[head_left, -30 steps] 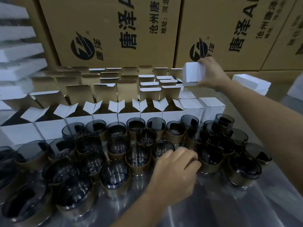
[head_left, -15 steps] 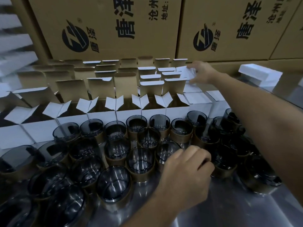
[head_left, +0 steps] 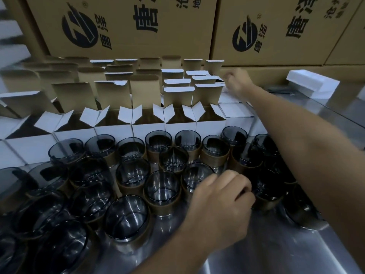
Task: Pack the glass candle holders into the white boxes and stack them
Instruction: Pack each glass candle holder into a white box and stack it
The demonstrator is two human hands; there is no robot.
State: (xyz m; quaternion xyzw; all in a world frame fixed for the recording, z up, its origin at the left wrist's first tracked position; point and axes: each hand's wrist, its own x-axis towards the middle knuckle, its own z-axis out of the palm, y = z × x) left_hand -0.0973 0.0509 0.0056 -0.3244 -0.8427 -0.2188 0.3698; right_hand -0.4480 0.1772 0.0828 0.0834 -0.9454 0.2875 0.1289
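Head view: glass candle holders [head_left: 162,186] crowded the table's [head_left: 276,254] near edge, with open white boxes [head_left: 148,119] right behind. Left hand [head_left: 219,202] was curled over one holder, grip unclear. Right hand [head_left: 237,82] was blurry at the far boxes, so couldn't tell either.

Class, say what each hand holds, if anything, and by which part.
Left hand appears to pinch a candle holder by its near rim; right hand is blurred, so cannot tell.

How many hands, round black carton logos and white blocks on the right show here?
Hands: 2, the left hand and the right hand
Round black logos: 2
White block: 1
Total: 5
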